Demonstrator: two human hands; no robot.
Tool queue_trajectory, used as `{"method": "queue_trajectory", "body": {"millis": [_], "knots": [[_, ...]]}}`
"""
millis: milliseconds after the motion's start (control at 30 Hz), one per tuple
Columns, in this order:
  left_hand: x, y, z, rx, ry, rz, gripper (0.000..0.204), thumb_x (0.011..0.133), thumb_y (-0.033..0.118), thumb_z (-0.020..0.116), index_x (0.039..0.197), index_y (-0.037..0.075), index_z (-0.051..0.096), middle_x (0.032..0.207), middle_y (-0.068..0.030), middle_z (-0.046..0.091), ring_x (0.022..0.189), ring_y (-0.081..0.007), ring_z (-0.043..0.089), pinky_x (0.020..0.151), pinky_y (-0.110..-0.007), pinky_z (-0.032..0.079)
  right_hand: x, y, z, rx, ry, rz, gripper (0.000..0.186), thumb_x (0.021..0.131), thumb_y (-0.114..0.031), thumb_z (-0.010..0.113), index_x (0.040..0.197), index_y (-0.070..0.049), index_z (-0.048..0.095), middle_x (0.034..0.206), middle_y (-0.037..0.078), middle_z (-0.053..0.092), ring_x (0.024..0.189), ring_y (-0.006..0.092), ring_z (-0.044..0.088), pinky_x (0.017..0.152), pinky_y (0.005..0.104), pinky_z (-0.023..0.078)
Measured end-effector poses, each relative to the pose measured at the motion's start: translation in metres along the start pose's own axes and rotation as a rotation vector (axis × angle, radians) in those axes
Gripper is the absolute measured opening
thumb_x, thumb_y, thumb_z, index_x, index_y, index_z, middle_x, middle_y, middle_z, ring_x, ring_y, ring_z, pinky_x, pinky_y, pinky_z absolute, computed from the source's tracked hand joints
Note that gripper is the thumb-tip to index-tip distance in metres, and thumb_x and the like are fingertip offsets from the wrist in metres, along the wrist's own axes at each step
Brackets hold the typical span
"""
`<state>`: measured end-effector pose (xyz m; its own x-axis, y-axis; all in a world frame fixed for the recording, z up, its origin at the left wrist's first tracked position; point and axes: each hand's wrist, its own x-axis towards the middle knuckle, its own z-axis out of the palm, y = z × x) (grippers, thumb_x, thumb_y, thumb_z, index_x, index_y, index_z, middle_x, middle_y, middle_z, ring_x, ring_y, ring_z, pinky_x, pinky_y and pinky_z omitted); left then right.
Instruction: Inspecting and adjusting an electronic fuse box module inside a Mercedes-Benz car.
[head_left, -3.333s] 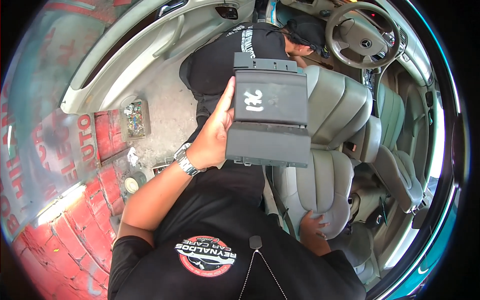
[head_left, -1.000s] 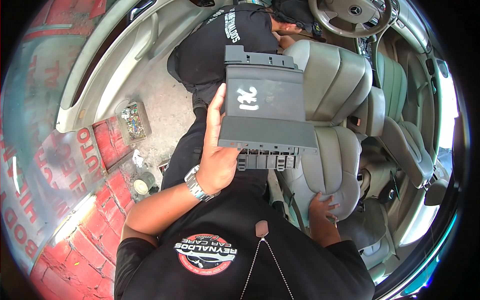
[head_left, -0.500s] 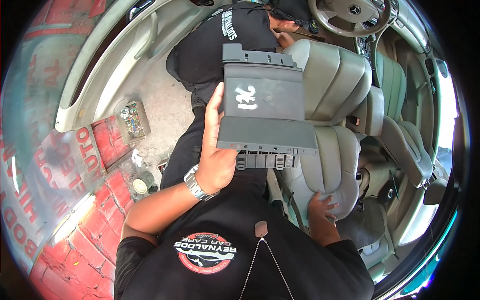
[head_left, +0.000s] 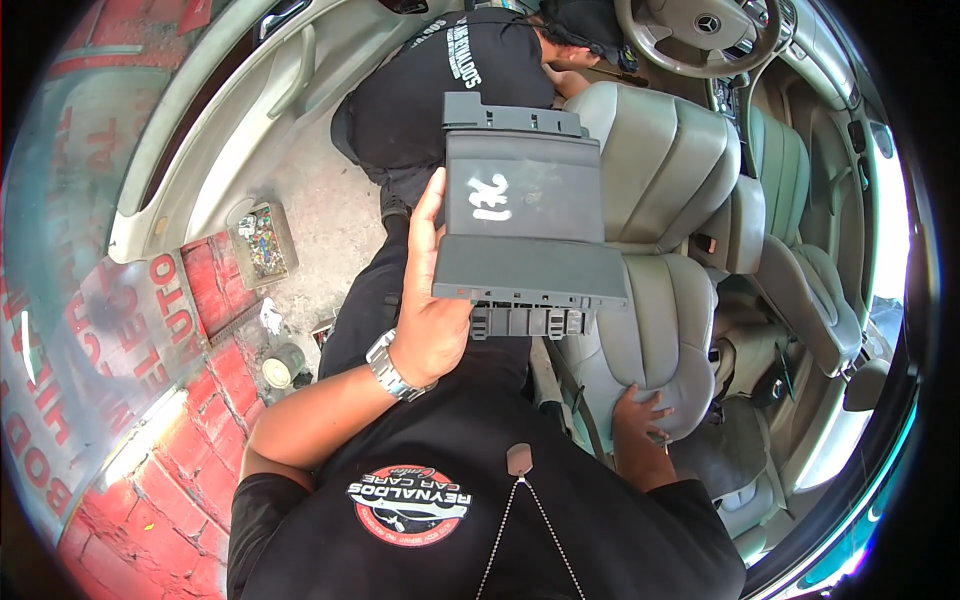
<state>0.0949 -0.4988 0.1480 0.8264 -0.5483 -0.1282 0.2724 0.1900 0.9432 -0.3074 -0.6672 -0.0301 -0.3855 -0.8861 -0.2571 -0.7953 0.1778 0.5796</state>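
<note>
1. two hands are ours here, and nearest to us the right hand (head_left: 640,420) lies spread, fingers loose and holding nothing, on the lower front edge of the grey car seat (head_left: 650,330).
2. a little further out, our left hand (head_left: 432,310), with a metal wristwatch (head_left: 392,368) on its wrist, is clamped on the left side of a grey plastic box module (head_left: 520,215): the thumb runs up its left edge and the palm sits under its lower left corner.
3. the module is held up in the air in front of us, between our chest and the seat, its flat face toward us with a white painted mark on it. its long axis runs away from us, the end with the row of connector sockets (head_left: 525,322) pointing back at us, the stepped end pointing away.
4. so the left hand is on the module, while the right hand sits below and to the right of it, well apart.
5. beyond the module a person in a black shirt (head_left: 440,90) leans into the car by the open door (head_left: 230,130).
6. farthest off, the steering wheel (head_left: 700,35); on the floor at left, a small tray of bits (head_left: 262,245).
</note>
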Motion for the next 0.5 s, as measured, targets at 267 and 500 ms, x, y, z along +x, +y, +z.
{"method": "queue_trajectory", "body": {"millis": [267,500], "knots": [[0.001,-0.009,-0.005,-0.077,-0.027,-0.059,0.087,0.086,0.018,0.063,0.152,0.007,0.008,0.148,-0.0108,0.030,0.133,-0.0202,0.035,0.109,-0.037,0.030,0.000,0.001,-0.001,0.014,0.003,-0.006,0.074,0.083,-0.061,0.052,0.146,-0.033,0.026,0.158,0.010,0.002,0.133,0.0643,0.002,0.100,0.0752,0.020],[0.014,0.008,-0.004,-0.039,-0.122,-0.027,0.085,0.086,0.031,0.068,0.152,0.020,0.016,0.147,-0.0133,0.031,0.126,-0.0239,0.046,0.101,-0.042,0.044,0.000,-0.002,0.001,0.013,0.007,0.004,0.075,0.081,-0.062,0.053,0.145,-0.033,0.029,0.158,0.008,0.004,0.133,0.0643,0.006,0.100,0.0742,0.021]]}}
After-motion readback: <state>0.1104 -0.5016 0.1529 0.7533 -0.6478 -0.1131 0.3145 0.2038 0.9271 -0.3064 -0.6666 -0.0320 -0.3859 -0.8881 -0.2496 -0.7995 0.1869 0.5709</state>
